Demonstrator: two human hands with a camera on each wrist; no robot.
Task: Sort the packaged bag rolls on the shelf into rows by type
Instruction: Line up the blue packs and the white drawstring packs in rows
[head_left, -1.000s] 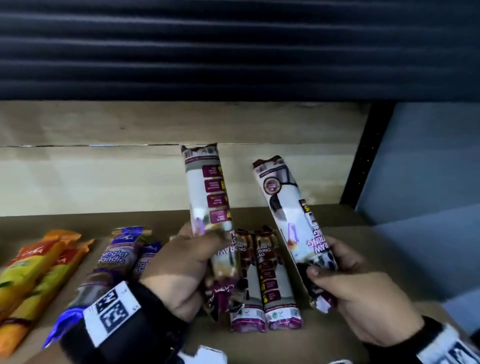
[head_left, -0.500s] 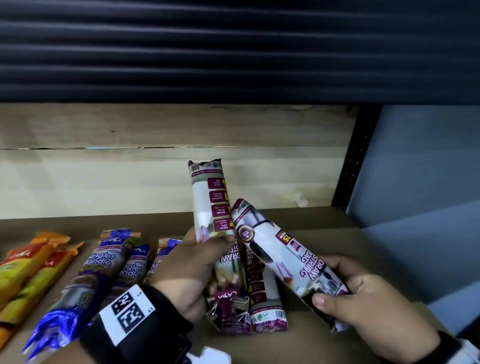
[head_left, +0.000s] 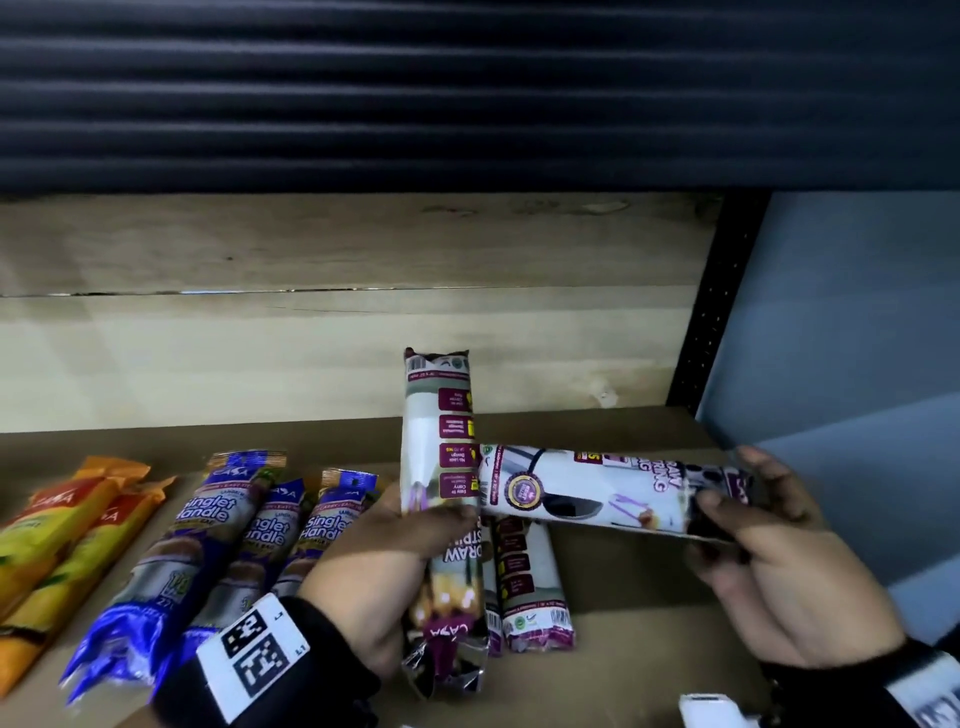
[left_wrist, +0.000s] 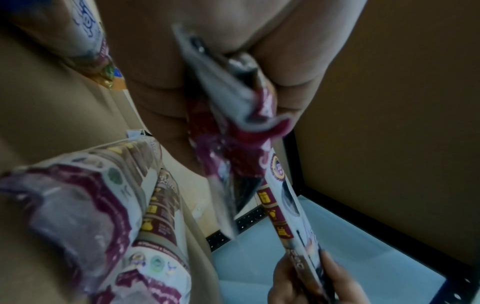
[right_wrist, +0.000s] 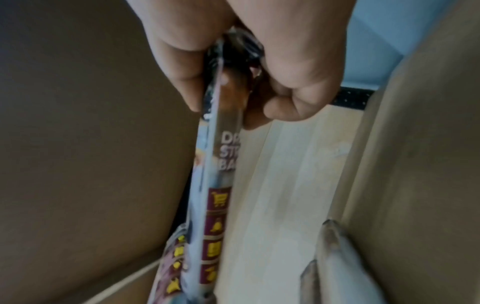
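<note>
Left hand (head_left: 374, 566) grips an upright drawstring bag roll (head_left: 441, 467); right hand (head_left: 769, 561) pinches a second roll (head_left: 587, 488) crosswise, tip against the first. Risk: it slips from that end-only pinch onto the maroon row (head_left: 530, 582) on the shelf (head_left: 649, 582), scattering it.

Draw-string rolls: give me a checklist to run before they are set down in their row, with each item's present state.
1. Left hand grips its upright draw-string roll: ok.
2. Right hand grips the end of its crosswise draw-string roll: ok.
3. Held rolls match the two maroon rolls lying on the shelf: ok.
4. Bare shelf right of those rolls for placing: ok.
5. Held rolls apart from each other: cannot tell, they meet or overlap in the head view.
6. Blue singlet-handle rolls lie together in their own row: ok.
</note>
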